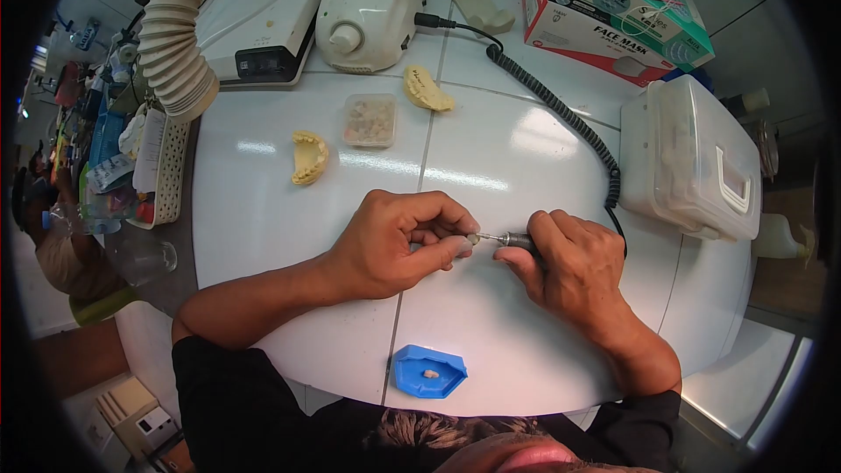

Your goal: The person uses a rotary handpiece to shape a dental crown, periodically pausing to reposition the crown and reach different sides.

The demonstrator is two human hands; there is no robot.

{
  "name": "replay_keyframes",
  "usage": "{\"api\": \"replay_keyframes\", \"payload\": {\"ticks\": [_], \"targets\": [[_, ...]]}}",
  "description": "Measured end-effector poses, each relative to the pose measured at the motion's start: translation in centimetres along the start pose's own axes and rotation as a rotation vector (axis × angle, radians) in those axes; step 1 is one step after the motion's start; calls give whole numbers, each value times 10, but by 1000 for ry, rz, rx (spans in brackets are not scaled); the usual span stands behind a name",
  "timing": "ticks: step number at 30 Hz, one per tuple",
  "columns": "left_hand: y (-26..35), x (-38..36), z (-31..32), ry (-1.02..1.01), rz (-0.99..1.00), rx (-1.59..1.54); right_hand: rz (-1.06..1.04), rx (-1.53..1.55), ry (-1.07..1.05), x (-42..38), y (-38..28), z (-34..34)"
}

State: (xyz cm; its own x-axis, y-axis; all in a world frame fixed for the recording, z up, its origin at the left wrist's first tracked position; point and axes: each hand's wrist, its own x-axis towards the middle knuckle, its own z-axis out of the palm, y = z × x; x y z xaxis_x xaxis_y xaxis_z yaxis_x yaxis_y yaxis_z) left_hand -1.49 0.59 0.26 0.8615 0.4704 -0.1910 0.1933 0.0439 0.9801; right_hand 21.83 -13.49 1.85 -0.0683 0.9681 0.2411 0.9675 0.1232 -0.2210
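Observation:
Near the middle of the white tiled table, my left hand (399, 241) pinches a small dental piece (474, 238) between thumb and fingertips. My right hand (574, 263) is wrapped round a dark rotary handpiece (519, 242). Its thin metal bit points left and meets the small piece, or lies very close to it. A black coiled cord (561, 92) runs from the handpiece to the white control unit (368, 13) at the back. Below my hands, a blue tray (409, 372) holds a small pale piece (430, 374).
Two yellowish dental casts (309, 158) (427, 89) and a clear box (370, 120) of small pieces lie beyond my hands. A ribbed hose (178, 44) hangs at upper left. On the right are a plastic case (692, 158) and face mask box (613, 22). Another person (74, 245) is far left.

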Motion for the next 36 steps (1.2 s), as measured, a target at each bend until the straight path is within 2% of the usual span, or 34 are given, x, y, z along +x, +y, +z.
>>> {"api": "replay_keyframes", "payload": {"ticks": [36], "targets": [[-3,1,0,28,82,36,-30,11,15,-4,6,0]]}}
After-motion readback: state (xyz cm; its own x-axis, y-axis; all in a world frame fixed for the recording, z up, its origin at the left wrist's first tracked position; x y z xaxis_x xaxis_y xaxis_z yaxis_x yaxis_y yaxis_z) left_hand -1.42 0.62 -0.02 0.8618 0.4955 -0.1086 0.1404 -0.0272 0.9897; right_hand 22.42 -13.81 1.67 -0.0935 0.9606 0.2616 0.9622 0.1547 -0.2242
